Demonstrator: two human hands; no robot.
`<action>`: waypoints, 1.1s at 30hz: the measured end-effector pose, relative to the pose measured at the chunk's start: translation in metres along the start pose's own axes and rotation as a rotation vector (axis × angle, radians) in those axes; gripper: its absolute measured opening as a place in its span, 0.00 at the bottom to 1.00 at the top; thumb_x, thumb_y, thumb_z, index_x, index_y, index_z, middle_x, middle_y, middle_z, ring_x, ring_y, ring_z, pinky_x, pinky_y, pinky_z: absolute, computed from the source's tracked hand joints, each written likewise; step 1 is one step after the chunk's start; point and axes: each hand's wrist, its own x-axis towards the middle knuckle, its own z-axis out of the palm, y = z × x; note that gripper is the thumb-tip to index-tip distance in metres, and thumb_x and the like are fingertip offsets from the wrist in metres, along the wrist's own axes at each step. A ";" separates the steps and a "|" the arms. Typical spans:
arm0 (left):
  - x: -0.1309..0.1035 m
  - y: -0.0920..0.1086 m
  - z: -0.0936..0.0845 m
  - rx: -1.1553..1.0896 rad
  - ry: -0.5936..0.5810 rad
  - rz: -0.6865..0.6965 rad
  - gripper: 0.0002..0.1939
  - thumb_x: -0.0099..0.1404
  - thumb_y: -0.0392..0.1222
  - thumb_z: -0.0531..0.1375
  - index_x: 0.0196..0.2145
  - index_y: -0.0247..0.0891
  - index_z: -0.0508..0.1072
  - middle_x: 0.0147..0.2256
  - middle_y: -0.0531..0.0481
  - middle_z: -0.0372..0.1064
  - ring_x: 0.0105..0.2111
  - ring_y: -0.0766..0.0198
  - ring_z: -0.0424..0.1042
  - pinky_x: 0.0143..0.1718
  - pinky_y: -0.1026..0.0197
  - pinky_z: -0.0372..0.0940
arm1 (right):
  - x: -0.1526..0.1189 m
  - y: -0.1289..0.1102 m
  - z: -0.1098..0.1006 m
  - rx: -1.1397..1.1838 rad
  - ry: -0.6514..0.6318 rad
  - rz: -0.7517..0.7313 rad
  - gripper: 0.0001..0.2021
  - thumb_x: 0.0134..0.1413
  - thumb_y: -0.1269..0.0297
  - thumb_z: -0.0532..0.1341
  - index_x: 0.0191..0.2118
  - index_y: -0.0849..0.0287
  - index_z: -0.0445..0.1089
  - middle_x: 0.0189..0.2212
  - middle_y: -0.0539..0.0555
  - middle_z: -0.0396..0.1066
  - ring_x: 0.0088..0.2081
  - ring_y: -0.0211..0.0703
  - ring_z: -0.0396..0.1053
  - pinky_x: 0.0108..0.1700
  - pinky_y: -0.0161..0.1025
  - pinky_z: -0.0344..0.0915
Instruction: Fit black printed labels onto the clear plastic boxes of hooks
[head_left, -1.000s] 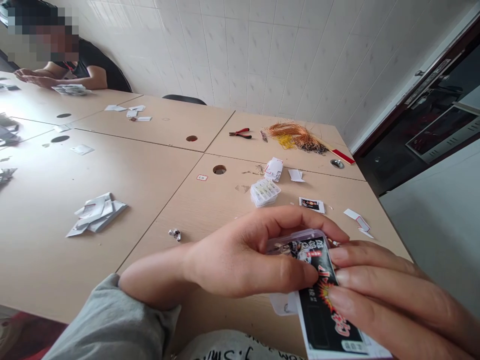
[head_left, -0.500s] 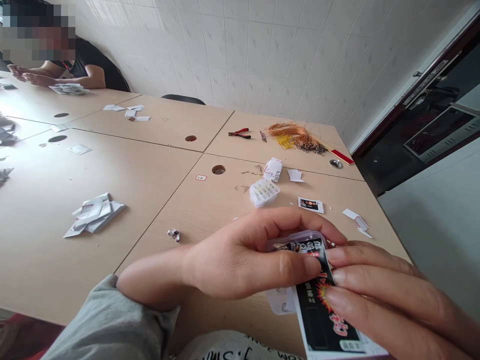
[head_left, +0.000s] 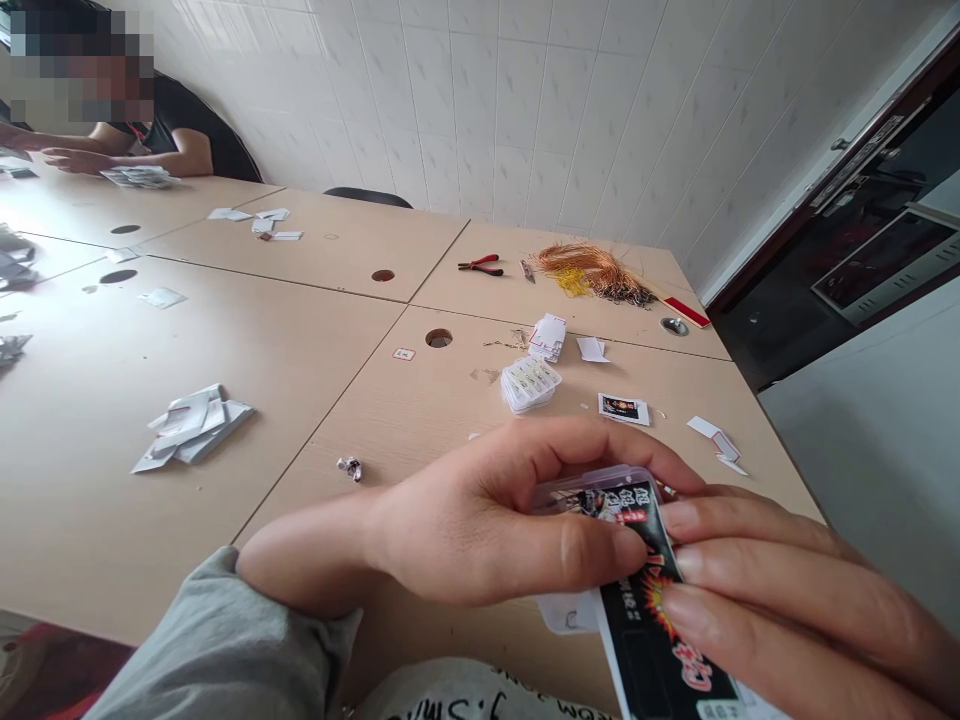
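Note:
My left hand (head_left: pixel 480 535) curls around a small clear plastic box (head_left: pixel 574 612), its thumb pressing on a black printed card (head_left: pixel 637 650). The card bears red and white lettering and a yellow burst, and lies slantwise over the box. A dark curved hook shows through the box's lower corner. From the right, my right hand (head_left: pixel 795 590) grips the card's edge, fingers side by side on its face and the thumb hidden. Beyond the hands lie a stack of clear boxes (head_left: pixel 530 383), a pile of white cards (head_left: pixel 548 337) and another black printed card (head_left: pixel 623 408).
Red-handled pliers (head_left: pixel 481 265) and a bundle of copper-coloured strands (head_left: pixel 581 262) lie farther back. White packets (head_left: pixel 193 425) are heaped at left, with a crumpled scrap (head_left: pixel 350 468) nearer. A person (head_left: pixel 176 135) sits at the far left. Round holes (head_left: pixel 439 338) pierce the table (head_left: pixel 315 340).
The card and box have shifted slightly down and right along with both hands, which keep their holds. At the far left, the other person's hands have moved apart.

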 end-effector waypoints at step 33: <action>-0.003 0.003 -0.003 0.127 0.001 0.029 0.13 0.71 0.35 0.60 0.52 0.37 0.77 0.47 0.43 0.77 0.47 0.60 0.76 0.49 0.61 0.71 | -0.009 -0.004 0.000 -0.008 -0.022 0.133 0.10 0.68 0.56 0.60 0.48 0.48 0.77 0.40 0.50 0.77 0.52 0.46 0.77 0.59 0.44 0.75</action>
